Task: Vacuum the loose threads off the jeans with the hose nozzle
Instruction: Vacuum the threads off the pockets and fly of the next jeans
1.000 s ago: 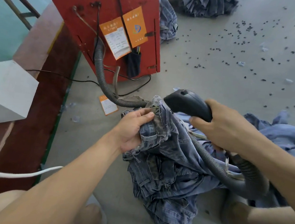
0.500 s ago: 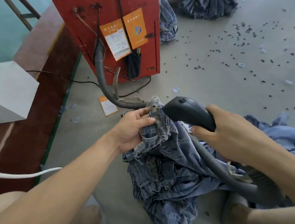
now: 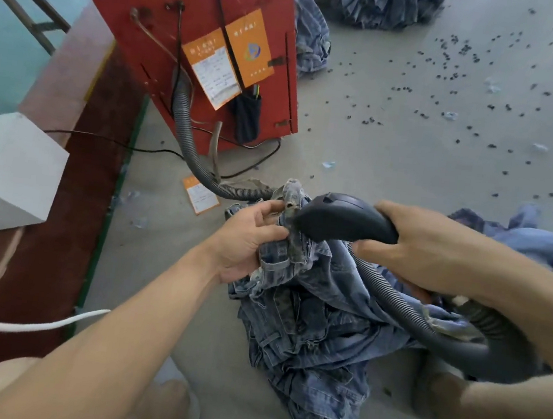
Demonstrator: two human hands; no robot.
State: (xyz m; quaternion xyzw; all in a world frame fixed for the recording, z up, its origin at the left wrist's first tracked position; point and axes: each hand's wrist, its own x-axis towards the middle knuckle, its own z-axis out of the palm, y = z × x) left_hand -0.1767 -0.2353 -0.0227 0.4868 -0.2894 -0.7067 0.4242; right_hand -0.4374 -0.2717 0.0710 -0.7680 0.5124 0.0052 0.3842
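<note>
A pair of faded blue jeans hangs bunched in front of me, its lower part trailing toward the floor. My left hand grips the upper fold of the denim near the waistband. My right hand holds the handle of the black hose nozzle, whose tip presses against the frayed fabric edge beside my left fingers. The grey ribbed hose loops down from the handle across the jeans and under my right forearm.
A red cabinet with orange labels stands ahead; a second ribbed hose runs from it along the floor. More jeans lie at right, another pile far back. Dark scraps dot the concrete. A white block sits left.
The nozzle has slid slightly down and left along the jeans' top fold. My left hand shifted its fingers on the denim. The hose loop sank lower under my right arm.
</note>
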